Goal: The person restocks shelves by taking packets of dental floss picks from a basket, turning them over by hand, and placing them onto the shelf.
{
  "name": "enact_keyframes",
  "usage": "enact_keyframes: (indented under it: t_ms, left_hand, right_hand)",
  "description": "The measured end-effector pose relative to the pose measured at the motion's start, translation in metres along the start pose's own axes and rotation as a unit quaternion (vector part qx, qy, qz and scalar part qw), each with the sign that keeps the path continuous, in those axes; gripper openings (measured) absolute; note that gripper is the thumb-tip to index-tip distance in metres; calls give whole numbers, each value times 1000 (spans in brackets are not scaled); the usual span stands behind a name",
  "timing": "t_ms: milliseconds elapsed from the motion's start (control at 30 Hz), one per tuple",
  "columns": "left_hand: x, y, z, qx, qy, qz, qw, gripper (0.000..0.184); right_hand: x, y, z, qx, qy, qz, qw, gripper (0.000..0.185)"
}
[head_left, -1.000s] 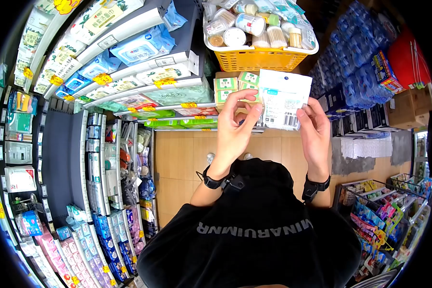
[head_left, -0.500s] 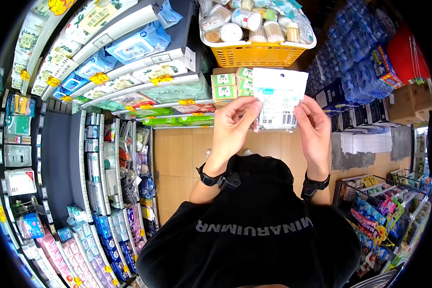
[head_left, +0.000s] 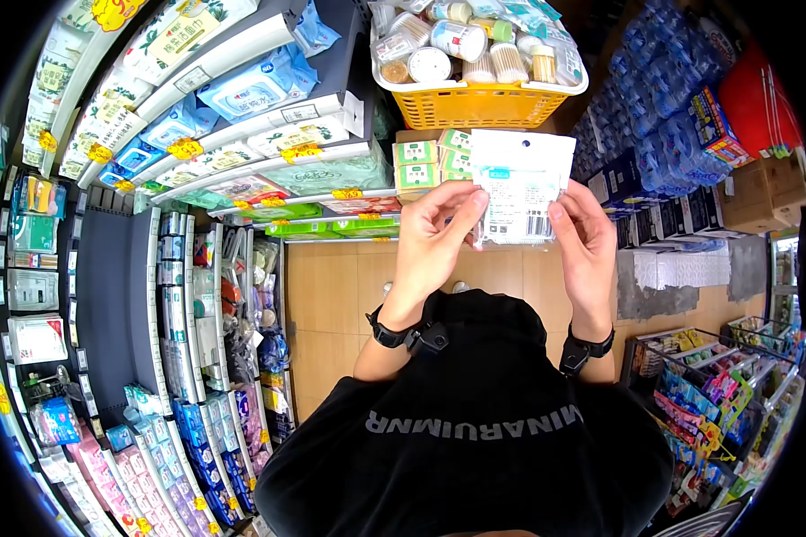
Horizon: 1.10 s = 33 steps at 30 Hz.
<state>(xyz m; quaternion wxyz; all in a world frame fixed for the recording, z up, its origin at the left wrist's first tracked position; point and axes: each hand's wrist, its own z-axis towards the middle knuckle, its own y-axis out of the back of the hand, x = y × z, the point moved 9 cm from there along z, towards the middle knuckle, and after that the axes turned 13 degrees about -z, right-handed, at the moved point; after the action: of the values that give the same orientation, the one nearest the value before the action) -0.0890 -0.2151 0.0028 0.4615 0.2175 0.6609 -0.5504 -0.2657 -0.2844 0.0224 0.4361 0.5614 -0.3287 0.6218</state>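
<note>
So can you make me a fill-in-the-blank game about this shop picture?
1. The left hand and right hand hold a packet that is mostly ____ in colour.
2. Near the packet's top edge is one small round ____.
3. The person's top is the colour ____.
4. The person wears a dark band around each ____.

Missing words: white; hole; black; wrist.
</note>
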Motion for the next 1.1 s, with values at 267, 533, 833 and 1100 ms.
enact_keyframes:
  t_ms: [267, 533, 833, 1100]
  left_hand:
    - [7, 2, 2, 5, 16, -10, 1000, 31]
    - [11, -3, 4, 13, 21, -3, 1000, 30]
    - [22, -11, 6, 25, 36, -23, 999, 30]
    - [21, -15, 7, 34, 27, -20, 999, 29]
  right_hand:
    - [3, 1, 3, -27, 6, -14, 1000, 35]
    - [8, 3, 3, -30, 24, -21, 999, 44]
    - [12, 7, 3, -42, 41, -22, 998, 47]
    - [18, 12, 7, -99, 125, -129, 979, 59]
